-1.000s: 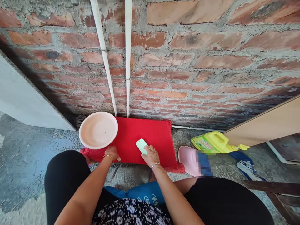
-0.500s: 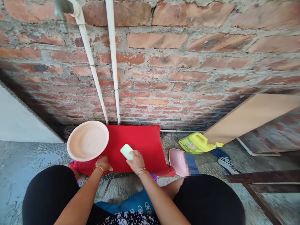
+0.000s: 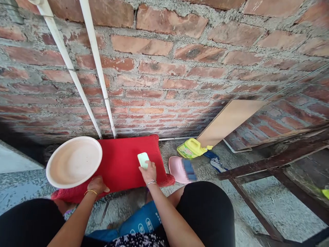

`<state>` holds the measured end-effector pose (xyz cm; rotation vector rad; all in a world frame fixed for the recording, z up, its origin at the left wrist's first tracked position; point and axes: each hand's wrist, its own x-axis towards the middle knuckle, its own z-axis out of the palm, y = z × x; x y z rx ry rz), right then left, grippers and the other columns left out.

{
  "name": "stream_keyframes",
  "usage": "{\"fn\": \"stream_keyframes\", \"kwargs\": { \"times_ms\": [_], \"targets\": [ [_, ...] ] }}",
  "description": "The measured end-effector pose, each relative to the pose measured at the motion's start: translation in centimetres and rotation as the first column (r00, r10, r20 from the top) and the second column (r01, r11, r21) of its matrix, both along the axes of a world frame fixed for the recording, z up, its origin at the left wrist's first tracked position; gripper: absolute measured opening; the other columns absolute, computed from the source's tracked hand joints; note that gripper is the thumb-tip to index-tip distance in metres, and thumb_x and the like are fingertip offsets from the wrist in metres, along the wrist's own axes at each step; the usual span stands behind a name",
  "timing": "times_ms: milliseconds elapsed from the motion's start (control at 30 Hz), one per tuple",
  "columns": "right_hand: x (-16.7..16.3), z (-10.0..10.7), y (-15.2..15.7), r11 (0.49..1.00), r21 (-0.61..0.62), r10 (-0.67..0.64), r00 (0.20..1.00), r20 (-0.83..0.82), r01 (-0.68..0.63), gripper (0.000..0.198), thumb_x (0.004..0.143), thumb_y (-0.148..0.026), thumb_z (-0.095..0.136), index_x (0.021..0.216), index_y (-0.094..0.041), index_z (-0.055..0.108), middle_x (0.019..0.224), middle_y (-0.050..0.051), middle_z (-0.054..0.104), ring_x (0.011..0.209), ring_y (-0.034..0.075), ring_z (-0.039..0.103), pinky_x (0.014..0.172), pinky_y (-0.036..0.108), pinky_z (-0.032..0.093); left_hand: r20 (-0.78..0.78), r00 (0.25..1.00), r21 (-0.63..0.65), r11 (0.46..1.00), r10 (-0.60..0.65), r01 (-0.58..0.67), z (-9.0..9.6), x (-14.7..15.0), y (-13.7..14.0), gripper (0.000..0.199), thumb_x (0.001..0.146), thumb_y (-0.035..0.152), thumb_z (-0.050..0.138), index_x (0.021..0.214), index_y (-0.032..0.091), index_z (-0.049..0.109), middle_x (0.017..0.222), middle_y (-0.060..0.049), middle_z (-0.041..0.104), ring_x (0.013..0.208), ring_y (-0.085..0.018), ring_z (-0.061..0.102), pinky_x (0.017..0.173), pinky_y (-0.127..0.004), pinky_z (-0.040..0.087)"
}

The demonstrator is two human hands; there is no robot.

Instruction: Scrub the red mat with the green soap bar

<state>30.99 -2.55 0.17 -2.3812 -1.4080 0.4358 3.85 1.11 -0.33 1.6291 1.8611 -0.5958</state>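
A red cloth [image 3: 123, 168] lies stretched over a low, flat surface in front of my knees. My left hand [image 3: 97, 185] is closed on its near edge, just below the basin, with the thumb pointing right. In my right hand [image 3: 149, 173] is a pale green rounded bar [image 3: 143, 160], shaped like a bar of soap, resting on the cloth's right part. My fingers cover its lower right end. At the cloth's left end stands a pale pink basin [image 3: 74, 163]; I see no water in it.
A brick wall [image 3: 149, 73] with white pipes [image 3: 99, 68] rises behind. To the right are a pink dustpan-like thing [image 3: 177, 169], a yellow detergent jug [image 3: 190, 148], a leaning board [image 3: 228, 120] and a dark frame [image 3: 252, 168]. A blue bag [image 3: 138, 221] lies between my legs.
The view has turned to the right, so the scene sits farther left. My right hand has slid the pale green bar rightward across the cloth. My left hand stays at the near edge.
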Motion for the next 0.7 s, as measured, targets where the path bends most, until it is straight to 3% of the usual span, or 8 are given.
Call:
{"fn": "stream_keyframes", "kwargs": {
  "times_ms": [67, 133, 200, 300, 400, 500, 567, 700],
  "targets": [
    [-3.5, 0.2, 0.8, 0.980, 0.006, 0.200, 0.979, -0.036, -0.200, 0.035, 0.074, -0.036, 0.066, 0.106, -0.025, 0.060, 0.106, 0.006, 0.057, 0.098, 0.022, 0.054, 0.087, 0.032, 0.039, 0.005, 1.000, 0.009, 1.000, 0.009, -0.010, 0.2, 0.1, -0.1, 0.063, 0.049, 0.034, 0.074, 0.108, 0.015, 0.060, 0.121, -0.017, 0.063, 0.113, -0.027, 0.059, 0.087, -0.031, 0.049],
    [-6.5, 0.2, 1.6, 0.924, -0.028, 0.380, 0.923, -0.054, -0.382, 0.037, 0.072, -0.039, 0.068, 0.107, -0.027, 0.060, 0.108, 0.005, 0.057, 0.100, 0.022, 0.052, 0.088, 0.034, 0.038, 0.003, 1.000, 0.021, 1.000, 0.016, -0.016, 0.6, 0.3, -0.1, 0.063, 0.049, 0.033, 0.075, 0.107, 0.015, 0.060, 0.120, -0.016, 0.063, 0.112, -0.027, 0.060, 0.087, -0.032, 0.049],
    [-7.9, 0.1, 2.1, 0.875, -0.078, 0.475, 0.878, -0.056, -0.478, 0.038, 0.071, -0.040, 0.069, 0.106, -0.028, 0.061, 0.108, 0.005, 0.057, 0.100, 0.023, 0.052, 0.087, 0.035, 0.037, -0.006, 1.000, 0.025, 0.999, 0.022, -0.022, 1.0, 0.5, -0.1, 0.064, 0.048, 0.033, 0.077, 0.107, 0.015, 0.060, 0.120, -0.017, 0.063, 0.113, -0.028, 0.059, 0.088, -0.032, 0.049],
    [-6.2, -0.7, 2.0, 0.905, -0.110, 0.408, 0.912, -0.049, -0.411, 0.037, 0.070, -0.037, 0.070, 0.104, -0.027, 0.062, 0.107, 0.005, 0.057, 0.098, 0.022, 0.054, 0.085, 0.033, 0.038, -0.015, 0.999, 0.008, 0.999, 0.038, -0.037, 1.6, 0.7, -0.1, 0.068, 0.047, 0.035, 0.080, 0.110, 0.015, 0.060, 0.122, -0.017, 0.062, 0.115, -0.028, 0.058, 0.090, -0.032, 0.048],
    [-1.4, -1.5, 1.4, 0.992, -0.075, 0.101, 0.995, -0.009, -0.101, 0.036, 0.072, -0.035, 0.068, 0.105, -0.024, 0.061, 0.102, 0.006, 0.058, 0.092, 0.021, 0.056, 0.081, 0.031, 0.041, -0.014, 0.999, -0.002, 0.999, 0.041, -0.042, 1.6, 0.7, 0.1, 0.072, 0.047, 0.035, 0.081, 0.113, 0.014, 0.059, 0.125, -0.019, 0.060, 0.116, -0.028, 0.057, 0.091, -0.030, 0.048],
    [1.7, -1.7, 1.2, 0.990, -0.016, -0.137, 0.990, 0.045, 0.138, 0.037, 0.079, -0.039, 0.058, 0.109, -0.018, 0.059, 0.100, 0.012, 0.058, 0.089, 0.025, 0.055, 0.080, 0.035, 0.041, -0.006, 0.999, -0.005, 0.999, 0.053, -0.053, 0.9, 0.5, 0.2, 0.074, 0.046, 0.033, 0.082, 0.113, 0.011, 0.060, 0.122, -0.021, 0.061, 0.113, -0.029, 0.060, 0.089, -0.030, 0.049],
    [1.1, -1.4, 1.7, 0.994, 0.030, -0.105, 0.993, 0.043, 0.104, 0.037, 0.080, -0.040, 0.056, 0.109, -0.017, 0.059, 0.101, 0.013, 0.057, 0.091, 0.026, 0.055, 0.082, 0.036, 0.041, 0.006, 0.999, 0.002, 0.999, 0.053, -0.053, 0.5, 0.4, 0.2, 0.072, 0.045, 0.032, 0.082, 0.110, 0.012, 0.061, 0.119, -0.021, 0.063, 0.110, -0.029, 0.061, 0.088, -0.031, 0.050],
    [-5.4, -0.3, 3.6, 0.970, 0.016, 0.241, 0.970, -0.004, -0.241, 0.032, 0.076, -0.038, 0.062, 0.105, -0.024, 0.061, 0.105, 0.007, 0.057, 0.096, 0.022, 0.054, 0.085, 0.032, 0.039, -0.015, 0.999, 0.017, 0.999, 0.034, -0.033, 0.4, 0.3, 0.3, 0.071, 0.044, 0.031, 0.083, 0.110, 0.015, 0.062, 0.117, -0.018, 0.065, 0.110, -0.030, 0.061, 0.088, -0.033, 0.051]
  ]
}}
